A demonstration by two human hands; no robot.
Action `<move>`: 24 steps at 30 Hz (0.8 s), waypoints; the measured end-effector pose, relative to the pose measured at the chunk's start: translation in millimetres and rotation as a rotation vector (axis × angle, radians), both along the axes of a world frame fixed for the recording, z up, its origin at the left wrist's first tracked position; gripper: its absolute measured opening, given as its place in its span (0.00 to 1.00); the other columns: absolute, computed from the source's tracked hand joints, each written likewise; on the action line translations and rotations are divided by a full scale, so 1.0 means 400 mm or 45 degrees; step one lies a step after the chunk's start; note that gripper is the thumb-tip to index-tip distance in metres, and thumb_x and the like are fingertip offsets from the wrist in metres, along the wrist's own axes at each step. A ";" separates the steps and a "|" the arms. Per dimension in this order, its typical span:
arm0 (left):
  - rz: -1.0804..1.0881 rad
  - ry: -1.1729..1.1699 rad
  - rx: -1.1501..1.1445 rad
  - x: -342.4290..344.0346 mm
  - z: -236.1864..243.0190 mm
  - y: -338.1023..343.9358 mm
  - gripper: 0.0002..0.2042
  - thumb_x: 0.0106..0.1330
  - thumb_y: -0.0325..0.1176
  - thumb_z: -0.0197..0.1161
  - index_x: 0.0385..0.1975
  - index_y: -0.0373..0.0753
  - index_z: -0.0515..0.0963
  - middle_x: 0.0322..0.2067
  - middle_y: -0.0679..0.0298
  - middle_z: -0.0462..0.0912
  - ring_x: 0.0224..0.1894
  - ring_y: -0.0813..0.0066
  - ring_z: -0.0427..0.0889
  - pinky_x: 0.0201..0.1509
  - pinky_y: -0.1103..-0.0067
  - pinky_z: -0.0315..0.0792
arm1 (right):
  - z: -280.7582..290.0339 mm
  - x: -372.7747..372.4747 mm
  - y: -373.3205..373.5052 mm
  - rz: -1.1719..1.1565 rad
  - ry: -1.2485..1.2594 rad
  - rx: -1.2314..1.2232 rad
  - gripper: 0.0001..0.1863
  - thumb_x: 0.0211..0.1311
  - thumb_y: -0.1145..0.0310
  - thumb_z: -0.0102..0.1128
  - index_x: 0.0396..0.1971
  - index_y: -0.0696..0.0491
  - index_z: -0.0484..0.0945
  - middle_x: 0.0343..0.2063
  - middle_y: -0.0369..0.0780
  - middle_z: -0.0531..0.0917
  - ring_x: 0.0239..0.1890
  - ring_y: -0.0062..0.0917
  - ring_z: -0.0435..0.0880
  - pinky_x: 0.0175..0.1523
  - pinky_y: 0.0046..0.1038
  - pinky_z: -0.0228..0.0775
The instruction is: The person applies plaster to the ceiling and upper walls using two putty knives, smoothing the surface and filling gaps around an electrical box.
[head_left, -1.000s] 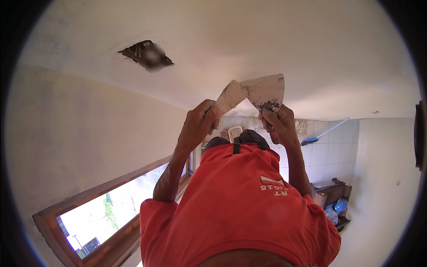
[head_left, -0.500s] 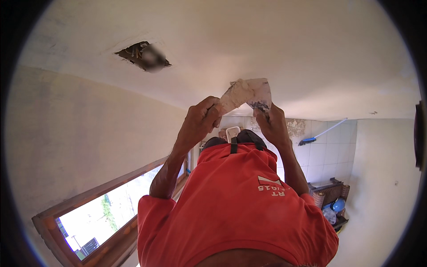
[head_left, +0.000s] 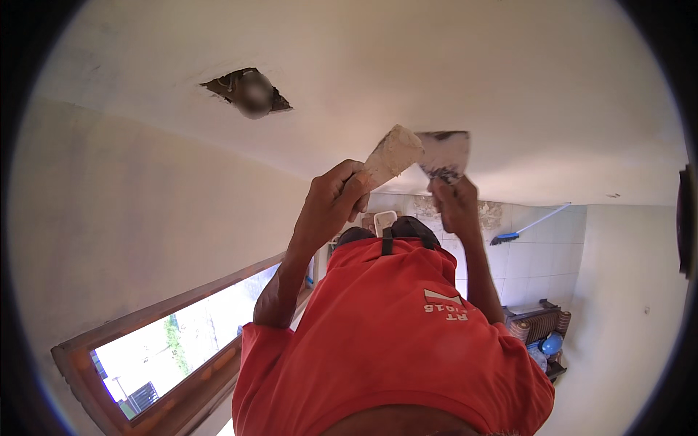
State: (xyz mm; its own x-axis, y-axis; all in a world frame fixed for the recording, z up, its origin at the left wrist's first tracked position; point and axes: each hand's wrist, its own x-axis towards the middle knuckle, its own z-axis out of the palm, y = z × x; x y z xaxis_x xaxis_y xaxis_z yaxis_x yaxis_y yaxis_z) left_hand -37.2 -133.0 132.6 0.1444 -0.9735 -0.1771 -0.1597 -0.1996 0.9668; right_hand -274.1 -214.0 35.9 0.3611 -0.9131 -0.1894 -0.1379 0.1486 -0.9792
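Note:
My left hand is closed on a putty knife whose blade carries a thick, pale lump of putty. A wider putty knife is in my right hand, its fingers wrapped round the lower end. Dark marks and a thin pale smear show on that wider blade. The two blades are raised side by side in front of the pale plastered surface, their edges very close; whether they touch I cannot tell.
A rough-edged hole with a round bulb is at upper left. A wood-framed window lies lower left. Below are a white container, a blue broom on the tiles, and a brown rack holding a blue round thing.
My right hand has moved the wider putty knife rightward, away from the overlapping left blade. The putty now sits bunched on the left knife. The whole view has shifted slightly.

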 end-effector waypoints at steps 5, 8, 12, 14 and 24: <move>-0.051 0.158 0.056 -0.002 -0.012 -0.016 0.12 0.75 0.37 0.52 0.39 0.33 0.76 0.17 0.69 0.72 0.15 0.88 0.65 0.17 0.85 0.58 | 0.074 0.022 -0.020 0.077 0.067 -0.531 0.08 0.66 0.72 0.55 0.38 0.61 0.73 0.22 0.45 0.79 0.23 0.30 0.79 0.30 0.33 0.71; -0.059 0.168 -0.042 -0.017 0.029 -0.016 0.13 0.75 0.38 0.52 0.39 0.33 0.76 0.17 0.69 0.72 0.15 0.88 0.65 0.17 0.86 0.58 | 0.011 0.042 -0.017 0.317 0.380 -1.087 0.09 0.62 0.74 0.56 0.41 0.58 0.72 0.24 0.47 0.79 0.24 0.48 0.76 0.31 0.37 0.71; 0.110 -0.087 -0.131 0.003 0.029 -0.008 0.13 0.76 0.37 0.50 0.41 0.32 0.76 0.20 0.68 0.74 0.19 0.86 0.68 0.21 0.85 0.62 | -0.034 -0.006 0.006 0.183 0.228 -0.446 0.07 0.68 0.70 0.53 0.40 0.57 0.73 0.23 0.42 0.79 0.20 0.30 0.77 0.24 0.29 0.69; 0.076 -0.116 -0.293 0.028 -0.003 -0.015 0.14 0.77 0.36 0.48 0.47 0.31 0.75 0.25 0.66 0.76 0.24 0.85 0.72 0.27 0.84 0.66 | 0.044 -0.015 0.023 -0.021 -0.306 0.347 0.11 0.72 0.64 0.51 0.41 0.58 0.72 0.19 0.38 0.77 0.14 0.16 0.72 0.18 0.20 0.63; 0.094 -0.014 -0.358 -0.070 0.001 -0.016 0.16 0.79 0.31 0.42 0.58 0.31 0.70 0.32 0.65 0.77 0.30 0.82 0.73 0.33 0.82 0.68 | 0.159 0.095 0.061 0.214 -0.864 0.524 0.18 0.73 0.57 0.54 0.40 0.60 0.73 0.18 0.38 0.77 0.12 0.16 0.71 0.19 0.21 0.67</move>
State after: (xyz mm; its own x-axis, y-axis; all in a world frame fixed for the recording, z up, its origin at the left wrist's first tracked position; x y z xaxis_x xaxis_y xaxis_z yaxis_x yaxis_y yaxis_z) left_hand -65.3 -139.6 133.2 0.2173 -0.9709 0.1005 -0.1654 0.0648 0.9841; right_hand -235.9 -189.7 99.6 0.6440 -0.7413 -0.1890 0.4140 0.5454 -0.7288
